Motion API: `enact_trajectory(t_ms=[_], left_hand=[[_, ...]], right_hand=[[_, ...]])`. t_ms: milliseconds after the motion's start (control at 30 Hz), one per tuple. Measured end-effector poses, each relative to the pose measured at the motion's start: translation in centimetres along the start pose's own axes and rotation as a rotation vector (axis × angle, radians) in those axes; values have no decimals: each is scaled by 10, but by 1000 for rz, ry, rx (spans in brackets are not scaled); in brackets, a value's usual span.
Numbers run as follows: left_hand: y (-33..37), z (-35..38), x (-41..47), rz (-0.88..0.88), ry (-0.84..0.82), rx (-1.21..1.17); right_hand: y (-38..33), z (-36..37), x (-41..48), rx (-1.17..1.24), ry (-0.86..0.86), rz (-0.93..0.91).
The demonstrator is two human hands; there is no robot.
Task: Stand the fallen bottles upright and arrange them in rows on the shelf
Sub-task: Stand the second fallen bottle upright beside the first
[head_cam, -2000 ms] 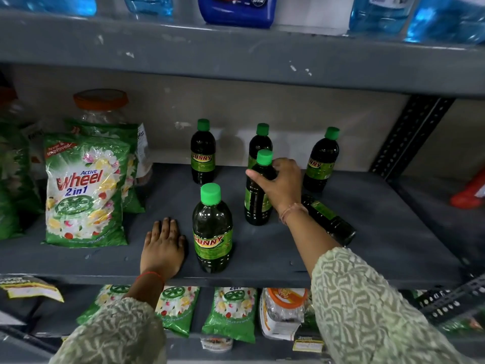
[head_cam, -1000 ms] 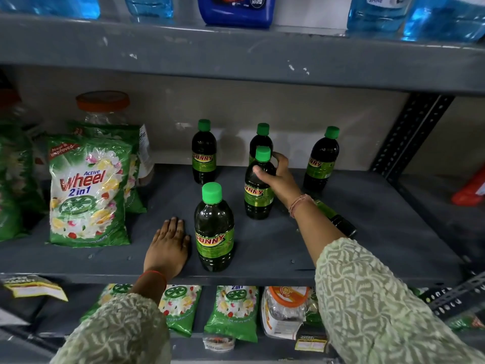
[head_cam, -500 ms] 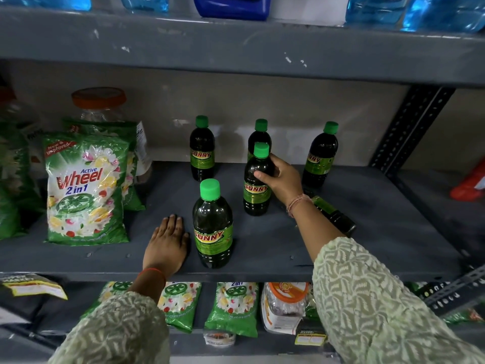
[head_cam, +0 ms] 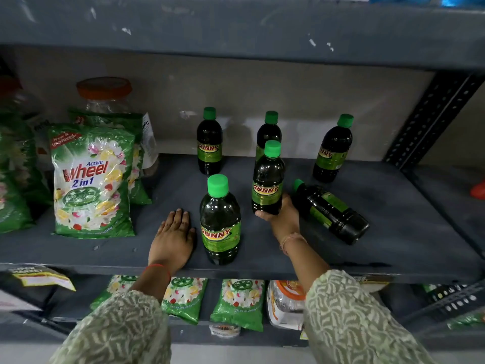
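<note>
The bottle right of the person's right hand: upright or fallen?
Fallen: the bottle lies on its side on the shelf, green cap pointing back-left.

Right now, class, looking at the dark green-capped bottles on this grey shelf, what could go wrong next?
1. The fallen dark bottle lies right beside the right hand; it might roll when nudged.
2. The front upright green-capped bottle stands near the grey shelf's edge, beside the resting left hand; a bump could topple it off.
</note>
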State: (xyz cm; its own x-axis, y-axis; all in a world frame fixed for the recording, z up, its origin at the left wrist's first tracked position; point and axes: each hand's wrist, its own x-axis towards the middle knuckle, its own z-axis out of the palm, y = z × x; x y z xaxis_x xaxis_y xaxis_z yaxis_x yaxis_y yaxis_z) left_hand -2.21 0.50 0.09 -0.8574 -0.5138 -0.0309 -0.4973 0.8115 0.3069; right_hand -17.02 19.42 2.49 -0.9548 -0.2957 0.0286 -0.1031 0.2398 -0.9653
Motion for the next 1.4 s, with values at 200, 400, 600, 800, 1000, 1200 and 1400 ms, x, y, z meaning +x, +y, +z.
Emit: enact_trajectory(t_ms=[200,400,600,800,1000,1200,1400], left_hand=[[2,-1,-1,-5,2,-7],[2,-1,-2,-5,-12,-13],[1,-1,-3,-11,-33,-4],[4,1,0,-34,-20,21],[0,3,1,-19,-5,53],[1,2,1,-11,2,52],[2,1,0,-4,-1,60]], right_hand=[[15,-15,-62,-91,-62,-59],[18,-20,-92,-87,-97,-68],[10,-31,-104,-103,-73,-84],[-36,-92,-30,-795,137,-486],[-37,-88,8,-438,-350,-113],[-27,-66,4,-102,-765,63],[-23,-57,-13,-92,-628,-2]])
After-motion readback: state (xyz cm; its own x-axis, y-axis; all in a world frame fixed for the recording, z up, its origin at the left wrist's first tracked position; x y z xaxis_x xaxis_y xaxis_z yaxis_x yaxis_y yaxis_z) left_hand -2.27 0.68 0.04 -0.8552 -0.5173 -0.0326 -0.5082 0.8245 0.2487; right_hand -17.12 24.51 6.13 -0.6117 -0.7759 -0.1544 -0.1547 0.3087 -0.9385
